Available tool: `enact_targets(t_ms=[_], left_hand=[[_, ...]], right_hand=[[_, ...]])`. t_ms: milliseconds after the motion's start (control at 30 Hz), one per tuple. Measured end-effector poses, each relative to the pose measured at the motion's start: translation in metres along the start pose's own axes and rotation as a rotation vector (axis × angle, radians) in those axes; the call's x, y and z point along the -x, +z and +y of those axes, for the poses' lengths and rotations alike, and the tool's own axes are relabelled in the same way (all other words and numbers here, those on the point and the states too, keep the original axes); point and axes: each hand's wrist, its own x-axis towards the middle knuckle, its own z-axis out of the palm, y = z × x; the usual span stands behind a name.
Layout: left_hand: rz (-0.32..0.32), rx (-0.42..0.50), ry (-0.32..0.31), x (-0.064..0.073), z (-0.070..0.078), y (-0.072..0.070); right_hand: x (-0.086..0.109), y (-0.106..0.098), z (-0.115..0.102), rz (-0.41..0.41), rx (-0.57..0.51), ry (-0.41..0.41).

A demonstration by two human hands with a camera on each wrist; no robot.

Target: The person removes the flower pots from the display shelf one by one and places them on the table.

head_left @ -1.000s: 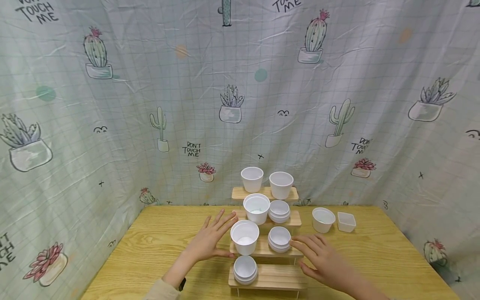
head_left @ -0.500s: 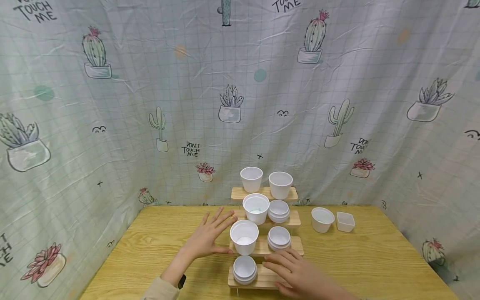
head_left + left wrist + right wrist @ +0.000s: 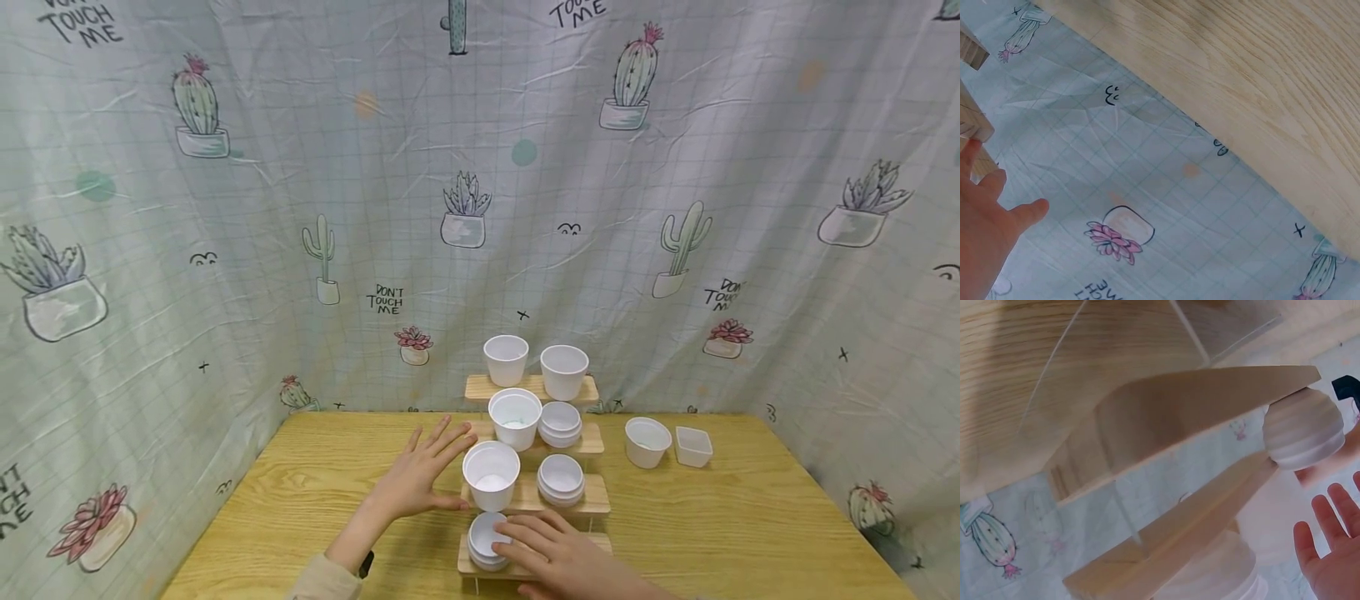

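A stepped stand with several wooden shelves [image 3: 592, 497] bears white plastic pots. My left hand [image 3: 415, 481] is spread at the stand's left side; in the left wrist view a fingertip touches a shelf end [image 3: 975, 122]. My right hand [image 3: 555, 557] reaches over the lowest shelf, its fingers extended near a short ribbed pot [image 3: 483, 533] and partly covering it. In the right wrist view those fingers [image 3: 1335, 515] appear apart from that pot [image 3: 1304, 428]. A taller pot [image 3: 491, 477] and another short pot [image 3: 560, 479] stand one shelf higher.
Two tall pots [image 3: 506, 360] share the top shelf. Below them are a tall pot [image 3: 515, 419] and a short one [image 3: 560, 423]. Right of the stand, a round pot [image 3: 647, 442] and a small square container [image 3: 693, 447] rest on the table. A cactus-print curtain [image 3: 375, 208] surrounds the table.
My right hand has moved from the short pot on the second-lowest shelf down and left to the pot on the lowest shelf. The left hand and pots have stayed in place.
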Motion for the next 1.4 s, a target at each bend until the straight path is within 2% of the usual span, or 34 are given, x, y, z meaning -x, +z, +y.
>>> enact_targets(t_ms=[333,667,1033,1233,1400], left_hand=[[-0.015,0.016,-0.015,0.002,0.0,0.002],[-0.016,0.014,-0.013,0.002,0.001,0.001],[-0.019,0.024,-0.016,0.003,0.001,0.001],[-0.03,0.022,-0.027,0.003,0.001,0.001],[-0.021,0.031,-0.025,0.002,0.001,0.001]], right_hand=[[-0.008,0.01,-0.008,-0.057,-0.023,0.045],[-0.01,0.023,-0.012,-0.095,0.069,0.018],[-0.008,0.032,-0.013,-0.119,0.052,0.03],[-0.01,0.03,-0.011,-0.14,-0.011,0.057],[-0.013,0.029,-0.01,-0.138,-0.014,0.057]])
